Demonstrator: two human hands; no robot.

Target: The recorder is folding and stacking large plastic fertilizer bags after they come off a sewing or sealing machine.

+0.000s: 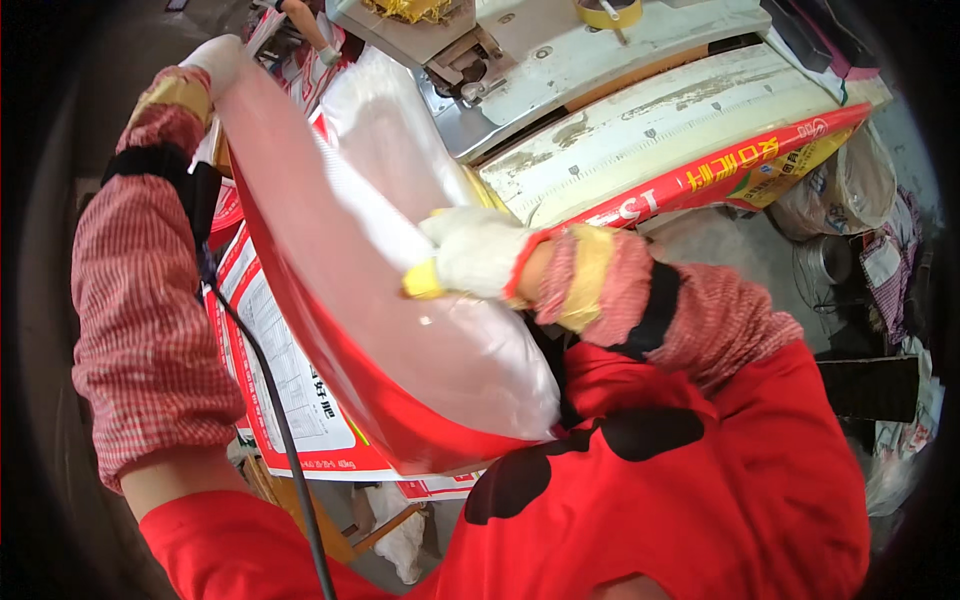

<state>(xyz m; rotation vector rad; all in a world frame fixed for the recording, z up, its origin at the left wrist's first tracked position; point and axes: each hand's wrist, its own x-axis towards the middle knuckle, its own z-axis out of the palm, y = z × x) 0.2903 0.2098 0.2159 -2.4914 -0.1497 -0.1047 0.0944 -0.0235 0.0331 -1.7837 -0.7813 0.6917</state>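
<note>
My left hand [218, 62], in a white work glove, is raised at the upper left and closed on the top corner of a large sack [350, 375]. The sack is red and white outside, with a pale, shiny inner face turned up. Close to my body, my right hand [475, 252], gloved in white with yellow fingertips, is curled at the sack's white film edge [370, 205]. Its fingertips are partly hidden. Beyond that hand lies more of the translucent white film [385, 125], beside the sewing machine [460, 75].
A worn pale worktable [660, 125] with ruler marks carries a red and yellow printed sack [700, 180] along its near edge. A tape roll [608, 12] sits at the top. Printed sacks [285, 370] lie at left below a black cable [265, 365]. Another person's arm [308, 28] shows at the upper left.
</note>
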